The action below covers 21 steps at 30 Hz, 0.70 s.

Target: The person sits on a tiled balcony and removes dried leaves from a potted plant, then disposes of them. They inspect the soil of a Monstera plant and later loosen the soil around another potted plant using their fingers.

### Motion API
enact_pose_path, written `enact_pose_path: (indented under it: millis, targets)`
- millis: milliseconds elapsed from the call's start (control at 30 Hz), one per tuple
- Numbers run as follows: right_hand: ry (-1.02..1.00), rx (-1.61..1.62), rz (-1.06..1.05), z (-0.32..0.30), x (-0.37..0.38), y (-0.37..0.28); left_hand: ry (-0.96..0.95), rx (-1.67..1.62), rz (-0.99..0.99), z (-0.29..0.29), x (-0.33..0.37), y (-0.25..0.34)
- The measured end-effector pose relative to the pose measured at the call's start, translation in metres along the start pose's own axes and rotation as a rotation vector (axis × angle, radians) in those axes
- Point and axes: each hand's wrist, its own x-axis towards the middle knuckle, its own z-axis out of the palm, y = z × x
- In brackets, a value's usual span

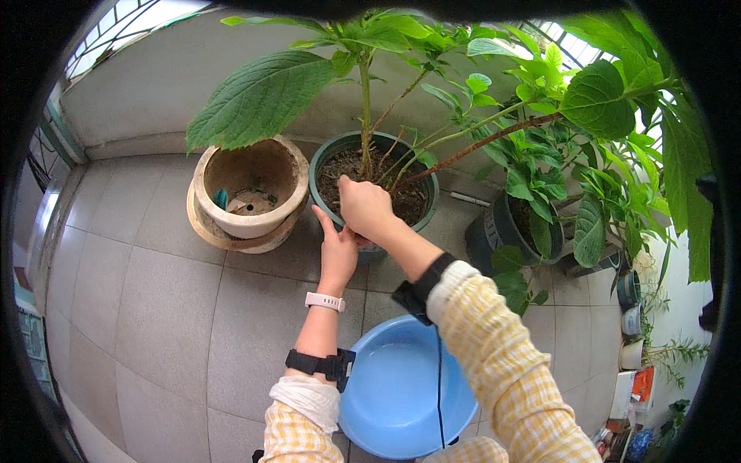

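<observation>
A dark green flowerpot (317,179) of brown soil (336,167) holds a leafy plant with a thick green stem (365,108) and several side stems. My right hand (365,205) is over the near part of the soil, closed, its fingertips low beside the stem's base; what they pinch is hidden. My left hand (337,251) is at the pot's near side, palm turned up, under my right wrist. Its thumb stretches apart toward the rim, and its other fingers are partly covered. A blue plastic basin (397,370) sits on the floor between my forearms.
Left of the green pot stands a beige pot (258,224) on a saucer, with a small teal piece (221,199) inside. Another dark pot (494,235) with leafy plants stands right. Large leaves (262,96) overhang from above. Smaller pots (629,289) line the right wall. Grey tiles (166,285) cover the floor.
</observation>
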Motion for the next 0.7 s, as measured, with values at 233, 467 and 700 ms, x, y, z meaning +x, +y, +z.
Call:
enact_pose_path:
  millis: [233,467,700]
  targets:
    - [-0.146,-0.128,-0.139,0.008,0.004,0.018,0.011,0.061,-0.016,0.0,-0.002,0.002]
    - [-0.484,-0.307,-0.225,-0.034,-0.002,0.01,-0.024,-0.131,-0.012,0.0,-0.007,0.012]
    - [-0.08,-0.245,-0.029,0.004,0.016,-0.024,0.03,0.095,0.202,0.001,0.002,-0.009]
